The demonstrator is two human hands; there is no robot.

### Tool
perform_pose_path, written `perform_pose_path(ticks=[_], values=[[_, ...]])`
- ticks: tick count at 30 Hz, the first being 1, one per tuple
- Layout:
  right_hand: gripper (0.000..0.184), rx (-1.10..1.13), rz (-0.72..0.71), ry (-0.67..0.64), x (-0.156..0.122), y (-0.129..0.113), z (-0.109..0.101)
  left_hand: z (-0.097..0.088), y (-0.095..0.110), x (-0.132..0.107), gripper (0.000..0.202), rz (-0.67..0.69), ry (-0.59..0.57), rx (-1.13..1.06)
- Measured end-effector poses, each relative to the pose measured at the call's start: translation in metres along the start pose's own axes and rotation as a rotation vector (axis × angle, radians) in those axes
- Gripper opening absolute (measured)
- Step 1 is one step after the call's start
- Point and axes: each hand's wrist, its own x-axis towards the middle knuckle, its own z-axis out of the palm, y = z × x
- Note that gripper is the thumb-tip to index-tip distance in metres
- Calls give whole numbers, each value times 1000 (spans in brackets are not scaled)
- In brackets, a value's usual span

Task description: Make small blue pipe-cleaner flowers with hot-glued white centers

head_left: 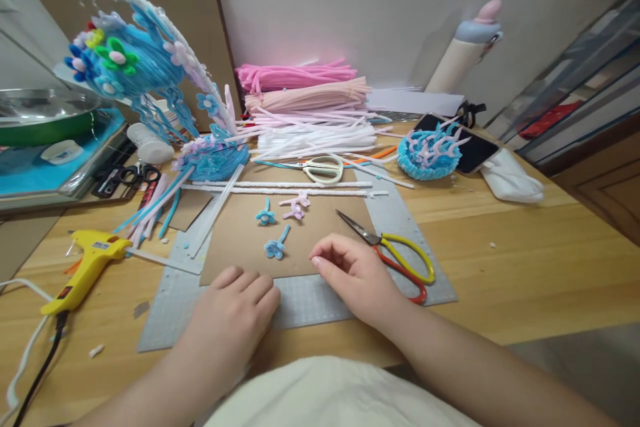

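Note:
My left hand [240,307] lies with curled fingers at the front edge of a brown cardboard sheet [235,240]; nothing shows in it. Over the sheet's right front part, my right hand [355,273] is curled, thumb and forefinger tips close together, with nothing visible between them. In front of the hands lie small pipe-cleaner flowers: a light blue one [275,248], a teal one [265,215] and pale pink ones [296,207]. Scissors with red and yellow handles [407,253] lie right beside my right hand, partly hidden by it. A grey cutting mat [310,307] is under the cardboard.
A yellow glue gun [90,260] with its cable lies left. A tall blue pipe-cleaner piece [215,160] stands back left. Behind are white-handled scissors [324,169], pink bundles [300,77] and white stems [315,140]. A blue round piece [430,153] and phone [475,150] lie right.

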Motion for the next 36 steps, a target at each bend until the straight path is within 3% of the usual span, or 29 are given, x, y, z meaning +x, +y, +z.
perform_pose_path(ticks=[4,9,15,22,29,36], values=[[6,7,-18,-20,-3,-2,0,-1,-1,1,21,87,-9,88],[7,15,-40,-24,-4,-3,-1,0,-3,5,25,64,1,14],[7,-21,-34,-22,-4,-2,0,-2,1,8,22,93,-60,96],[6,-29,-17,-20,-4,0,2,-4,0,13,18,49,-97,-9],[7,-73,-19,28,1,2,0,-2,9,5,22,68,-86,130],[6,-89,-17,26,3,5,1,3,9,-3,23,-4,-68,35]])
